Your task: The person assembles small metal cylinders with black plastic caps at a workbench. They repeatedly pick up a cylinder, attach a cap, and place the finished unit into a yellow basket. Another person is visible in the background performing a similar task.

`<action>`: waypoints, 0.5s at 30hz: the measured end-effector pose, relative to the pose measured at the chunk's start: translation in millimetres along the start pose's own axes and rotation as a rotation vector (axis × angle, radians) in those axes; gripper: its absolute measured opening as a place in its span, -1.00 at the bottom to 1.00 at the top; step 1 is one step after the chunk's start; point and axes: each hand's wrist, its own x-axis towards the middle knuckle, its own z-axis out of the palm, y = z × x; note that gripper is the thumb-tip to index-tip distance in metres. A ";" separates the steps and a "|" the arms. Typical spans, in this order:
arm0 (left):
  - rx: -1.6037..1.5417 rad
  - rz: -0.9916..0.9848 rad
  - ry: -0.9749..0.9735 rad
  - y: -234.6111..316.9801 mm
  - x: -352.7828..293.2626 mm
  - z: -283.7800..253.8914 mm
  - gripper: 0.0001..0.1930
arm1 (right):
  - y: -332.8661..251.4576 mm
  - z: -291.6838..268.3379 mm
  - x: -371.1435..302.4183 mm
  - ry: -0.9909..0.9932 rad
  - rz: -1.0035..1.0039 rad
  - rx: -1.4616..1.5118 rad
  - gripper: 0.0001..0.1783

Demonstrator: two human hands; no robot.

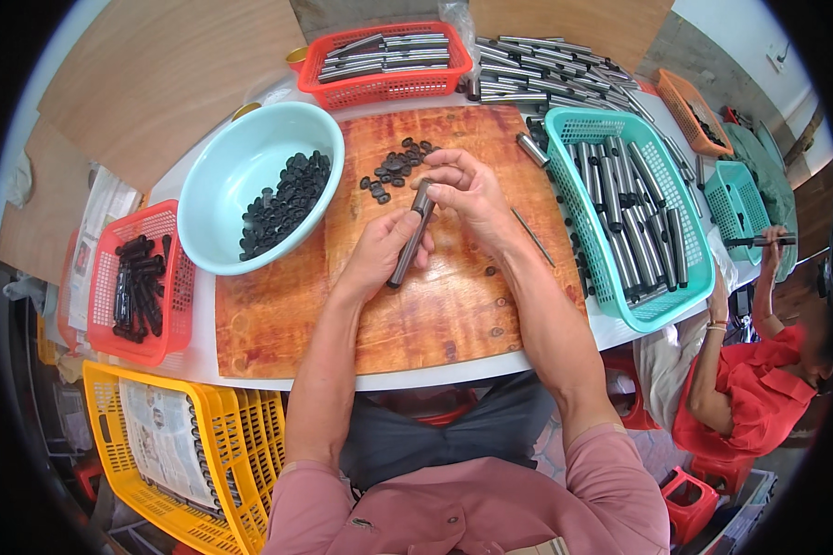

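Note:
Over the wooden board (278, 324) my left hand (386, 250) is wrapped round a dark metal tube (409, 248), which slants with its upper end away from me. My right hand (467, 194) has its fingers closed at the tube's upper end; whether a small part is pinched there is hidden. Just beyond the hands lies a loose pile of small black caps (396, 166). To the right of my right forearm a thin metal rod (533, 237) rests on the board.
A light-blue basin (194, 199) of black caps stands left, a teal basket (652, 319) of tubes right. Red baskets (178, 319) hold black parts and tubes; more tubes (555, 69) lie behind. A yellow crate (241, 444) is lower left. A co-worker in red (740, 388) sits at right.

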 end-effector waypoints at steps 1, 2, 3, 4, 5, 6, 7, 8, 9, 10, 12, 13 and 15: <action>0.017 0.033 -0.007 0.1 0.1 1.8 -0.62 | -2.0 -0.1 -0.8 0.000 -0.007 -0.005 -0.48; 0.038 0.066 -0.013 0.6 -0.1 2.8 -0.63 | -3.2 -0.1 -1.4 0.000 -0.016 -0.006 -0.48; 0.090 0.081 -0.003 0.1 -0.1 2.2 -0.63 | -3.3 -0.1 -1.2 -0.007 -0.015 -0.015 -0.51; 0.142 0.096 0.006 -1.5 0.2 0.5 -0.64 | -2.7 -0.4 -0.3 -0.012 -0.014 -0.025 -0.54; 0.197 0.110 0.018 -2.9 -0.1 -1.1 -0.64 | -1.8 -0.5 0.7 -0.020 -0.013 -0.031 -0.56; 0.303 0.139 0.055 -4.9 0.1 -1.3 -0.67 | -2.1 -2.3 1.6 -0.026 -0.011 -0.101 -0.60; 0.409 0.169 0.093 -7.0 0.4 -1.1 -0.70 | -2.9 -4.7 2.9 -0.033 -0.008 -0.172 -0.63; 0.518 0.196 0.126 -3.7 0.1 2.7 -0.72 | -3.6 -7.0 3.8 -0.034 -0.007 -0.240 -0.66; 0.654 0.258 0.171 0.4 -1.9 6.8 -0.74 | -4.3 -8.3 4.3 -0.035 -0.012 -0.257 -0.69; 0.788 0.322 0.216 5.8 -5.5 11.6 -0.75 | -5.0 -9.2 4.9 -0.037 -0.017 -0.275 -0.71; 1.024 0.445 0.278 8.2 -10.3 16.9 -0.76 | -3.3 -14.8 4.9 -0.074 0.018 -0.320 -0.72; 1.127 0.505 0.297 6.8 -12.2 14.3 -0.76 | -0.3 -18.9 6.7 -0.115 0.056 -0.346 -0.71; 1.313 0.517 0.311 3.1 -19.9 8.2 -0.74 | 3.6 -22.0 6.5 -0.194 0.101 -0.426 -0.69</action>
